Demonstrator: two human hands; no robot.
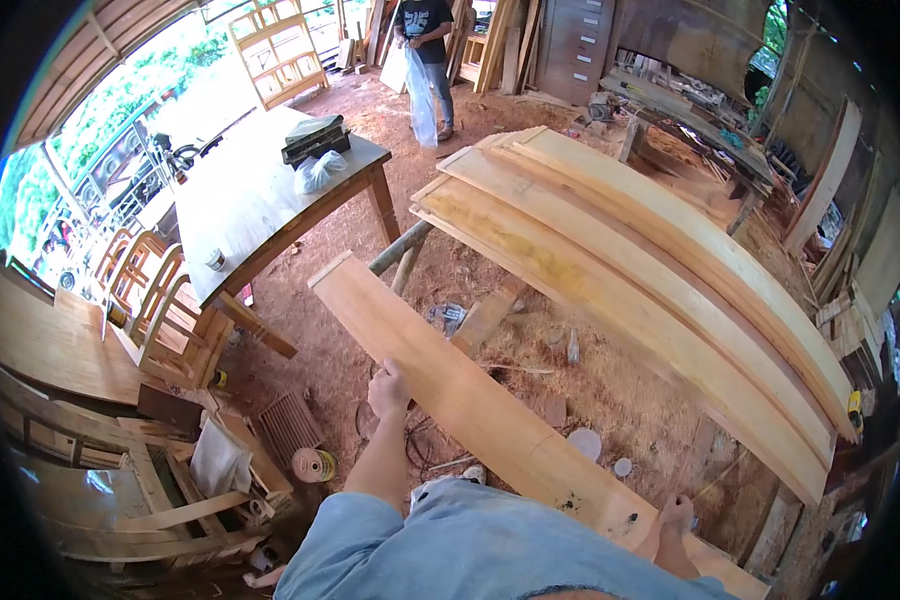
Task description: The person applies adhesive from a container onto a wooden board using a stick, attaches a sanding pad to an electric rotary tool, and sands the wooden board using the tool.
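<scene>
A long wooden board (470, 400) runs diagonally in front of my body, from the middle of the view down to the lower right. My left hand (388, 390) is closed on its near edge, with the fingertips partly hidden. Farther down the board, my right hand (676, 515) is curled at the opposite edge, and its forearm crosses over the wood. Dark marks (625, 520) show on the board's face near the right hand. Beyond the board lies a stack of wide planks (610, 270), raised off the ground on supports.
At the left stand a table (360, 165) with a dark case (315, 138) and wooden chair frames (160, 290). A person (425, 50) holds a plastic sheet at the back. A round can (314, 464) and a bottle (573, 346) are on the sawdust-covered ground.
</scene>
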